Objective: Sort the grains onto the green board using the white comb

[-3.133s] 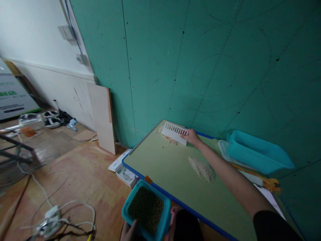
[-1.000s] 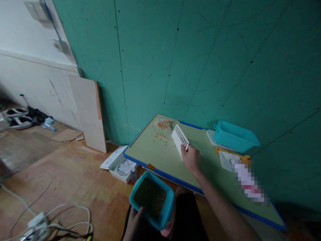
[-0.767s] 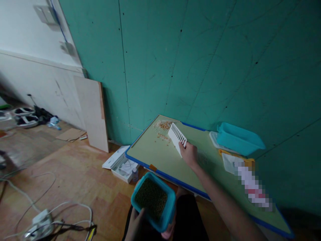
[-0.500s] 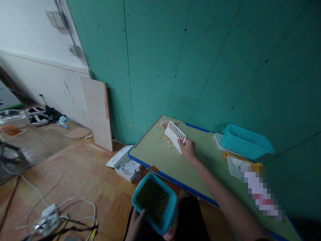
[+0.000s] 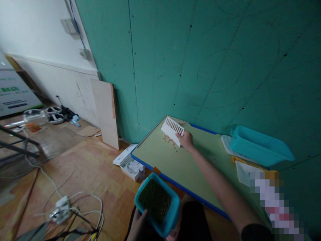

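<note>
My right hand (image 5: 185,140) is closed on one end of a white slotted plastic plate (image 5: 172,133). The plate leans over a scatter of small tan pellets (image 5: 169,139) near the far left corner of the pale green tabletop (image 5: 160,157); it hides part of them. Low in front of me, my left hand (image 5: 137,221) grips a teal rectangular container (image 5: 175,197) with the thumb at its rim. Dark green grains (image 5: 154,197) fill much of this container, with tan ones toward its right side.
A second teal bin (image 5: 260,147) stands on the table's right, partly over a clear lid. An orange-rimmed clear container (image 5: 244,172) and a blurred-out package (image 5: 276,207) lie nearer. Green wall (image 5: 160,60) borders the table. Cables and a power strip (image 5: 61,209) lie on the floor.
My right hand has shifted the white plate left, toward the table's far corner, across the pellets. My left hand holds the container much as before. The view has turned slightly left.
</note>
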Demonstrator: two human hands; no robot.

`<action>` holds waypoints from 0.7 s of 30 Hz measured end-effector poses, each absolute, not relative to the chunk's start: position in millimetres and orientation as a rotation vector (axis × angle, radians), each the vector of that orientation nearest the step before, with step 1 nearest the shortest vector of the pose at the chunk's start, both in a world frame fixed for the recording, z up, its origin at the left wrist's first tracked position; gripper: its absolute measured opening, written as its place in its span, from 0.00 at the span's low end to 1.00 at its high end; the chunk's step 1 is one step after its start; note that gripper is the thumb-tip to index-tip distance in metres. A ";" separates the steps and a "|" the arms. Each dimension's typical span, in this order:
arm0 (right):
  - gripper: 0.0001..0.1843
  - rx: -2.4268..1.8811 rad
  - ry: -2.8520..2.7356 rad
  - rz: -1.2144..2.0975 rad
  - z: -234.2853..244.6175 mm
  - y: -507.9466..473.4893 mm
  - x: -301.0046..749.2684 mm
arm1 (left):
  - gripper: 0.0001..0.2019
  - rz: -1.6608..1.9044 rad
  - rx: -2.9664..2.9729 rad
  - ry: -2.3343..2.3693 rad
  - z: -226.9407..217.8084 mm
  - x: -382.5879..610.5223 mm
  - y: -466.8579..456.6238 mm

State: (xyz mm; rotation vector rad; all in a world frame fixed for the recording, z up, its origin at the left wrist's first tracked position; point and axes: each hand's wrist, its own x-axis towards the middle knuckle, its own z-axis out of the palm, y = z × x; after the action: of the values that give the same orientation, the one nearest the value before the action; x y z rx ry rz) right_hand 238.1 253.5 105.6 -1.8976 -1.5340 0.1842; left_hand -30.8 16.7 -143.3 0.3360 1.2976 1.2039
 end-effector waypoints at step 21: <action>0.15 -1.616 -1.227 1.094 120.6 320.0 271.1 | 0.41 1.148 0.277 1.184 -93.7 -29.8 14.7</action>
State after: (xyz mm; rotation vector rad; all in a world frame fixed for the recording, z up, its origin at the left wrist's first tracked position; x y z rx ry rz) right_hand 271.1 320.0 120.6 -1.6164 -1.2274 1.0938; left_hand -29.8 14.7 -93.7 0.2770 1.1845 1.1481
